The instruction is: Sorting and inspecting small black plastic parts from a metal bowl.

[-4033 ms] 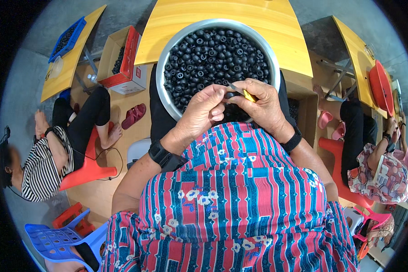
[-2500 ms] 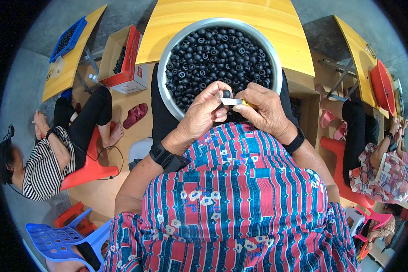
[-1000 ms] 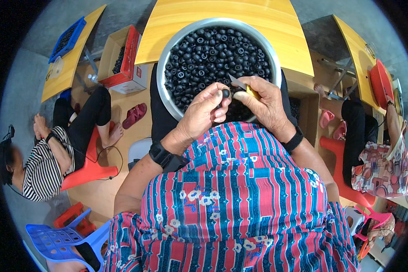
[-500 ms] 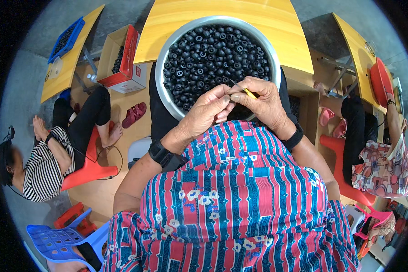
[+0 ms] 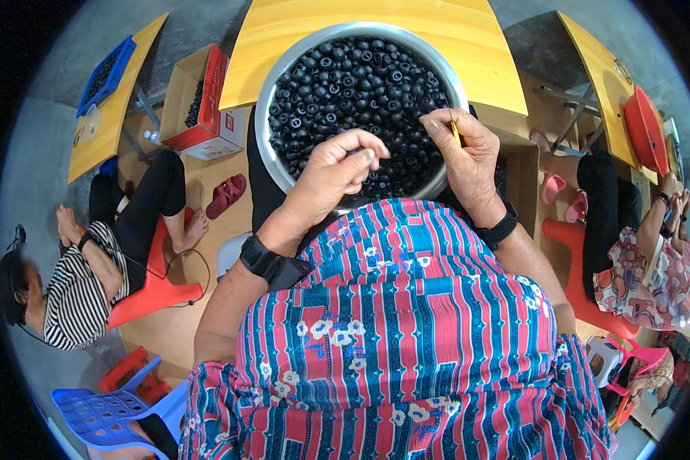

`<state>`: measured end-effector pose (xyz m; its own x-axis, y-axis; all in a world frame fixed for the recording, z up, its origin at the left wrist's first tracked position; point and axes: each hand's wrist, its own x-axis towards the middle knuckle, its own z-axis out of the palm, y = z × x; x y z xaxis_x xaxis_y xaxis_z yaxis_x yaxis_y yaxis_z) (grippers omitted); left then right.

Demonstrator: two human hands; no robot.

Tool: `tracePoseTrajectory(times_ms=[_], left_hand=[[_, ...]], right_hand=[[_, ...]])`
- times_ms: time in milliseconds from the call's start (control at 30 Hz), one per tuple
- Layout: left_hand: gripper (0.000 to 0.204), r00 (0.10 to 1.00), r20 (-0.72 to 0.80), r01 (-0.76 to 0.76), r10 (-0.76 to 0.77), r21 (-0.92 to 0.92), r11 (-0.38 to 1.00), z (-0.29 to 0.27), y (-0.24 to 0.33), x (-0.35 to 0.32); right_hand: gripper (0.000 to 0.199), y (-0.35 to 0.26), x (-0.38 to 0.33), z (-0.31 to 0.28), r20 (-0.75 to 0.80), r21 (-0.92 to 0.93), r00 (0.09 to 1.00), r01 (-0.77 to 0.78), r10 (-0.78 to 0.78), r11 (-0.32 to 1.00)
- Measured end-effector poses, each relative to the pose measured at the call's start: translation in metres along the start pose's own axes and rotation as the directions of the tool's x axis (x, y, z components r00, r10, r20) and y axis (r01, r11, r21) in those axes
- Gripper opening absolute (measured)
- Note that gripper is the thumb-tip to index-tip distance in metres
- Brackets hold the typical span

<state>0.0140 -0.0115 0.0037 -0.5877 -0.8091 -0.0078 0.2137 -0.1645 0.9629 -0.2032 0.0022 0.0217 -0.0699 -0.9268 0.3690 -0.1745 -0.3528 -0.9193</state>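
A wide steel basin (image 5: 262, 126) is heaped with small round black pieces (image 5: 360, 88), many showing a ringed hole at one end. My left hand (image 5: 331, 170) hovers over the near part of the basin with its fingers curled in and the thumb against them. Whatever it may hold is hidden. At the basin's right rim, my right hand (image 5: 468, 157) pinches a slim tool with a yellow handle (image 5: 455, 133). Its thin point sticks up past the fingertips. The two hands are apart.
The basin stands at the near edge of a yellow table (image 5: 406, 17). An open red-and-white carton (image 5: 218, 132) stands on the floor at left, and a brown box (image 5: 523, 157) at right. Two people sit at side tables, with a blue crate (image 5: 103, 77) and a red basin (image 5: 642, 130).
My hands were together over the basin and have parted. The left moved slightly left, while the right moved right and up with the yellow tool.
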Motion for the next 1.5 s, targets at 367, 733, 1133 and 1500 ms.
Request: tracePoseTrajectory(times_ms=[367, 733, 1133, 1500], left_hand=[[0.026, 0.954, 0.289, -0.232, -0.075, 0.875, 0.424, 0.006, 0.002, 0.015], [0.023, 0.918, 0.364, -0.335, -0.155, 0.924, 0.186, 0.028, 0.01, 0.032], [0.02, 0.974, 0.069, -0.204, 0.217, 0.685, 0.699, 0.011, -0.002, 0.022], [0.025, 0.982, 0.013, 0.166, -0.188, -0.532, 0.83, 0.01, -0.008, 0.001]], right_hand=[[0.006, 0.004, 0.001, -0.001, -0.009, -0.023, 1.0, -0.01, 0.01, 1.0], [0.007, 0.0, -0.001, 0.001, 0.037, -0.064, 0.998, -0.039, 0.041, 0.997], [0.007, -0.001, -0.002, -0.002, 0.058, -0.051, 0.998, -0.02, 0.023, 0.999], [0.028, 0.0, -0.005, 0.012, 0.271, 0.111, 0.962, -0.057, 0.025, 0.992]])
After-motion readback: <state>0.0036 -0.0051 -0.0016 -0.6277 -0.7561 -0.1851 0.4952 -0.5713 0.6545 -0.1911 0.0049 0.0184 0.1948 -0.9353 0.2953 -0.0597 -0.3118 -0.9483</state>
